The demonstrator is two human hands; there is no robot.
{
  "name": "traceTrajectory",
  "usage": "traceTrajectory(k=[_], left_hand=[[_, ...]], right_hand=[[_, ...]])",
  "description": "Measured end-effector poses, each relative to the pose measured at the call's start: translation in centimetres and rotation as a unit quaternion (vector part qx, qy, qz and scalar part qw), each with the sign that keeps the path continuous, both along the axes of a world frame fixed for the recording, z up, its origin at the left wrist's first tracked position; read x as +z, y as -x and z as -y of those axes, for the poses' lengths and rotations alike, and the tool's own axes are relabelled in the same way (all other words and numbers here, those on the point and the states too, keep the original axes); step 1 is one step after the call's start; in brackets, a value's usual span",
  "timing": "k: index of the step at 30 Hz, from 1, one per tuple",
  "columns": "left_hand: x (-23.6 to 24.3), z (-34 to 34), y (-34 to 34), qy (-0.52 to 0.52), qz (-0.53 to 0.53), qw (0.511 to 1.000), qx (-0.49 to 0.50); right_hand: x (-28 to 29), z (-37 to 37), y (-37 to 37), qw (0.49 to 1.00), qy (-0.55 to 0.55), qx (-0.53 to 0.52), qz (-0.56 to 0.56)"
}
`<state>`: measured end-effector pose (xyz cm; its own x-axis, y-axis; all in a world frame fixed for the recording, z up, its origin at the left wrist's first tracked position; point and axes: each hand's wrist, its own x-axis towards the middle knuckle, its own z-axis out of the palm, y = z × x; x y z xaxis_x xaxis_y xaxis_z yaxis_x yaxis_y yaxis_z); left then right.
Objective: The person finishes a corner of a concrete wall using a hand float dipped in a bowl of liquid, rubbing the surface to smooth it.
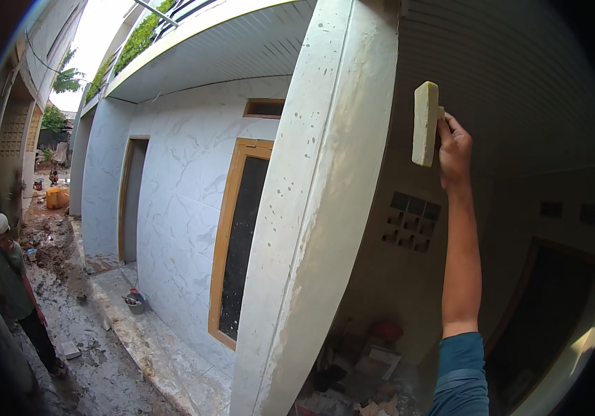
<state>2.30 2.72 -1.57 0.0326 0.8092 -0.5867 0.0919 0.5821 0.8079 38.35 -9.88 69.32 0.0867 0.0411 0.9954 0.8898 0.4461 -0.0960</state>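
My right hand [456, 149] is raised on the right with the arm stretched up. Its fingers are closed round the handle of a plastering float [425, 125], a pale, thick rectangular pad held upright. The float's flat face is turned left, toward a tall cream pillar [311, 194], and a gap shows between them. Dark spots dot the pillar's left face; its right face has uneven, patchy plaster with a rough streak along the corner. My left hand is out of view.
A person in a white cap [13, 277] stands on the muddy path at left. A bucket [133, 301] sits on the tiled ledge [113, 291] by the marbled wall [179, 159]. Behind the pillar, piled clutter [374, 360] lies in the dark porch.
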Motion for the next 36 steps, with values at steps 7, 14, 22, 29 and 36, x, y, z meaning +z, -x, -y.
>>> traceTrajectory(k=[7, 14, 22, 29, 36], left_hand=[[-0.4, -0.8, -0.8, -0.007, -0.003, 1.0, 0.01], [0.2, -2.3, -0.9, 0.001, -0.006, 1.0, 0.01], [-1.1, -2.9, -0.8, -0.008, -0.012, 1.0, -0.001], [-2.9, -2.5, -0.5, -0.011, 0.0, 1.0, 0.018], [-5.1, -3.3, -0.7, -0.023, -0.007, 1.0, 0.015]], right_hand=[[14.2, -1.9, 3.1, 0.971, -0.041, -0.221, 0.078], [24.4, -6.0, 5.6, 0.776, -0.043, -0.594, 0.208], [14.3, -7.8, 5.1, 0.714, 0.073, -0.617, 0.322], [-3.6, -6.6, 7.6, 0.749, 0.241, -0.445, 0.428], [22.6, -1.4, 5.1, 0.774, -0.05, -0.582, 0.243]])
